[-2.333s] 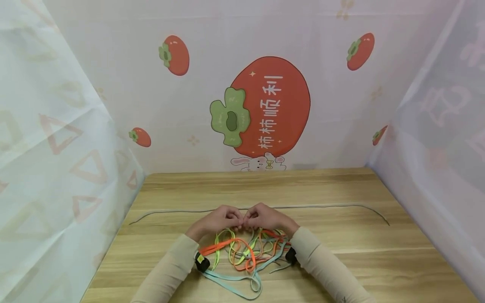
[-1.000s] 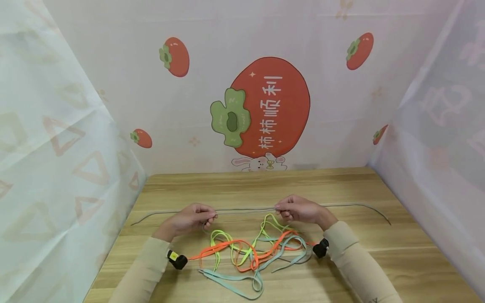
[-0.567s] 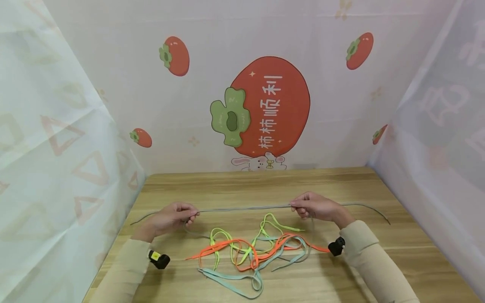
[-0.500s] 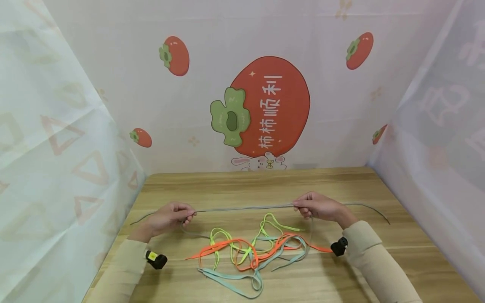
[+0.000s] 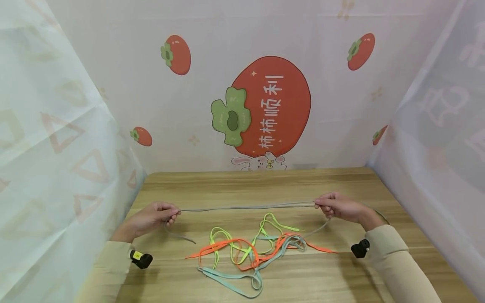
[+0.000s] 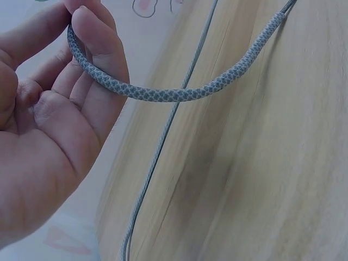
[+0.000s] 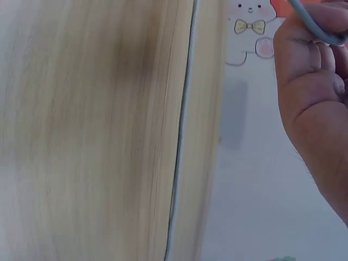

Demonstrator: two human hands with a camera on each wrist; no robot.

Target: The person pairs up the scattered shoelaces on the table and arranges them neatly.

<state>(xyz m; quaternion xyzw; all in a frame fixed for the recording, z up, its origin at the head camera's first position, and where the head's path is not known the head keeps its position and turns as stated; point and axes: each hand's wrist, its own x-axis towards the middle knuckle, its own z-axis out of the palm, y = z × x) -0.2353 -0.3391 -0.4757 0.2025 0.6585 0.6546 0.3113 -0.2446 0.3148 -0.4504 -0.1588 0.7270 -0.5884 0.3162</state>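
My left hand (image 5: 153, 216) pinches a grey patterned shoelace (image 6: 179, 95) between thumb and forefinger, at the left of the table. The lace's short end hangs down in a curve from this hand. Opposite, at the right, my right hand (image 5: 342, 207) pinches the same lace, which stretches nearly straight between both hands. From the right hand its other end trails down toward the pile. A second grey lace (image 7: 182, 119) lies along the table behind, largely overlapped by the stretched one in the head view; its right end shows past my right hand.
Between my forearms lies a loose tangle: a neon yellow lace (image 5: 291, 230), an orange lace (image 5: 321, 249) and a light blue lace (image 5: 227, 276). The wooden table (image 5: 212, 185) ends at a printed back wall (image 5: 333, 139), with white sheets on both sides.
From close together at the centre, my hands have moved far apart, drawing the grey lace out between them. Its left end has come free of the pile; the coloured laces shifted and spread slightly.
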